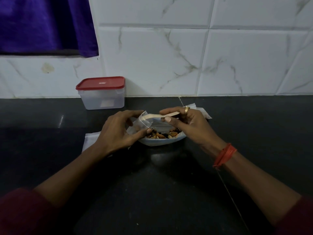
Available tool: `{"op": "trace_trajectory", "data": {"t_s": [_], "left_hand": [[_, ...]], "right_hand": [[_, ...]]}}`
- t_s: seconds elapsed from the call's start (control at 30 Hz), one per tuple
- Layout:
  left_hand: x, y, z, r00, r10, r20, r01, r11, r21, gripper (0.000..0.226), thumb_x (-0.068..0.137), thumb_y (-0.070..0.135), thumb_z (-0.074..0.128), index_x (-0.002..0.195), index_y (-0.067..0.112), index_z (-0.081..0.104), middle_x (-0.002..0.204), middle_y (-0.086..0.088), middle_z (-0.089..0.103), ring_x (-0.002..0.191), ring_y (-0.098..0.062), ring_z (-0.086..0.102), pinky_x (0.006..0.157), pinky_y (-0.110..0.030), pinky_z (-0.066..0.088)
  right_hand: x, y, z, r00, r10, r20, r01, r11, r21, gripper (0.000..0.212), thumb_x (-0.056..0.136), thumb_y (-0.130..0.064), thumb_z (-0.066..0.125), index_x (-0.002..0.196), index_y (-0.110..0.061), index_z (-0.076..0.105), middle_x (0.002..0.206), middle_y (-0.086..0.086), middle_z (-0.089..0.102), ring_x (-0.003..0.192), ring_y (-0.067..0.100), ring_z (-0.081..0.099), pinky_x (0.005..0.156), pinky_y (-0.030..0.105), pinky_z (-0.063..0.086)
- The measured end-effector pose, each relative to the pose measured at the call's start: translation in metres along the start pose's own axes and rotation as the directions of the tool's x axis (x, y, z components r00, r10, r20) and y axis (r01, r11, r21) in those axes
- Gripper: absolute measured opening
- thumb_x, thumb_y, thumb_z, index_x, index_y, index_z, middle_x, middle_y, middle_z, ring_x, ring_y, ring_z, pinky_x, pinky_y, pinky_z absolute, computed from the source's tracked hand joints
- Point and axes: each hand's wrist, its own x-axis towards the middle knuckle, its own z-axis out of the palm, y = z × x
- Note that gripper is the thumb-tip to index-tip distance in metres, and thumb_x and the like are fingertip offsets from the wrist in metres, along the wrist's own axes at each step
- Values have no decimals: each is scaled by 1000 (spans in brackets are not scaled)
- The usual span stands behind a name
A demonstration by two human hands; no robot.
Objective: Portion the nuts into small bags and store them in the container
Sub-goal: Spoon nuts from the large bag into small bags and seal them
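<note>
My left hand (116, 131) pinches a small clear bag (144, 118) while my right hand (188, 126) grips a pale spoon (160, 115) whose tip sits at the bag's mouth. Both are just above the nuts (160, 134) in a dish (157, 142) on the dark counter (152, 184); the red-lidded container (103, 97) stands closed by the tiled wall (169, 56)

Red lid (101, 83) on a translucent container (103, 99) — black counter (50, 133), white grey-veined tiles (169, 56), purple cloth (45, 24).

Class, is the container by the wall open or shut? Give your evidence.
Shut. The red lid sits flat on the container, covering its whole top edge.
</note>
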Motion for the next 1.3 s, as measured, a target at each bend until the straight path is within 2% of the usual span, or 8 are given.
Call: {"op": "trace_trajectory", "data": {"t_s": [0.2,0.33,0.5,0.57,0.67,0.9,1.07,1.3], "left_hand": [[0,3,0,987,-133,-88,113,972,-205,62,79,56,74,132,27,60,116,11,67,100,-1,63,78,-19,53],[5,8,-3,904,-385,-186,237,813,-532,55,76,47,68,124,20,62,115,5,68,103,-5,66,86,-25,57],[4,11,-3,892,-365,-267,177,824,-538,62,77,42,72,133,18,57,118,-1,65,103,-10,64,84,-23,56],[5,9,-5,909,-285,-305,130,888,-440,61,80,41,74,134,18,56,117,-1,62,97,-9,62,79,-16,54],[2,7,-3,943,-223,-248,118,918,-378,64,78,51,78,132,23,57,116,10,62,99,-6,62,79,-17,55],[0,0,2,992,-109,-68,85,954,-288,74,72,45,83,135,25,51,122,12,60,107,-1,59,79,-13,52],[1,-2,3,995,-101,-9,97,969,-226,81,66,48,80,137,24,49,124,10,59,106,-1,58,78,-14,52],[3,-4,3,993,-114,2,111,962,-251,81,65,50,78,136,23,51,125,9,59,108,-5,59,82,-20,52]], "right_hand": [[5,1,-6,960,116,-256,-63,977,204,14,96,-15,62,102,-21,74,84,0,77,63,13,56,72,25,53],[7,5,-12,896,198,-397,-112,967,229,11,97,-20,63,99,-19,74,83,0,78,63,15,56,69,27,54],[2,10,-12,916,-121,-381,8,958,-286,11,97,-23,66,98,-17,75,76,-6,75,67,4,68,71,25,54],[1,14,-14,906,-301,-297,55,780,-623,19,97,-36,59,94,-23,73,71,-11,72,65,9,64,79,29,43],[-1,15,-15,907,-361,-216,52,607,-793,24,97,-40,50,95,-25,70,63,-8,65,60,11,48,79,28,25],[0,13,-9,943,-124,-309,-71,831,-551,19,96,-25,61,91,-17,78,74,-11,72,71,5,69,78,31,56],[-1,11,-6,932,175,-316,-279,905,-322,21,97,-21,58,90,-20,77,72,-8,76,61,-9,62,75,23,50],[-1,14,-6,899,366,-239,-407,901,-149,20,94,-29,61,89,-21,79,79,-8,78,75,2,64,81,31,52]]}}
